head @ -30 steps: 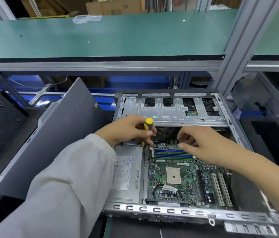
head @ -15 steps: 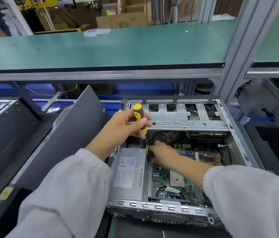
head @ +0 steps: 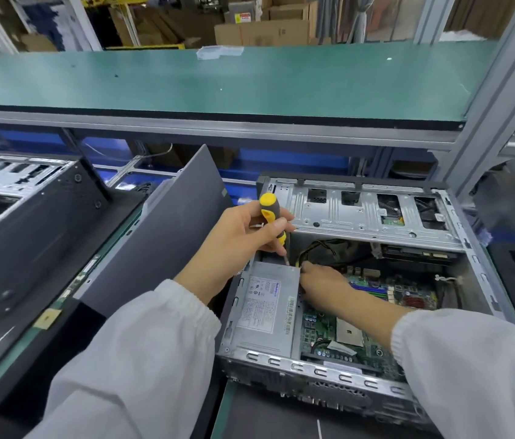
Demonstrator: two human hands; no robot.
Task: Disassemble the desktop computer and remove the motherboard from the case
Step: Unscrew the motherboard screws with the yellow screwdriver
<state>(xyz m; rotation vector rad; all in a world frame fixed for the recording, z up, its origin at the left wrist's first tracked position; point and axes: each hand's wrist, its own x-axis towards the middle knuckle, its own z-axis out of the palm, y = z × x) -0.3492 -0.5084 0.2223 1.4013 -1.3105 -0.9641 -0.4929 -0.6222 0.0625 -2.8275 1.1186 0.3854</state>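
I'm looking down into the open case [head: 468, 248], which is sitting at the right of the table [head: 227, 403]. My left hand [head: 237, 245] is gripping the yellow-and-grey screwdriver [head: 271, 217], fingers curled round its handle, tip pointing down at the far edge of the power supply [head: 265, 308]. My right hand [head: 322, 280] is reaching in beside that tip, at the yellow and black cables [head: 316, 248]; I cannot tell whether its fingers are holding anything. The motherboard [head: 329, 327] is lying flat inside the case, right of the power supply. The grey side panel [head: 161, 236] is leaning at the case's left.
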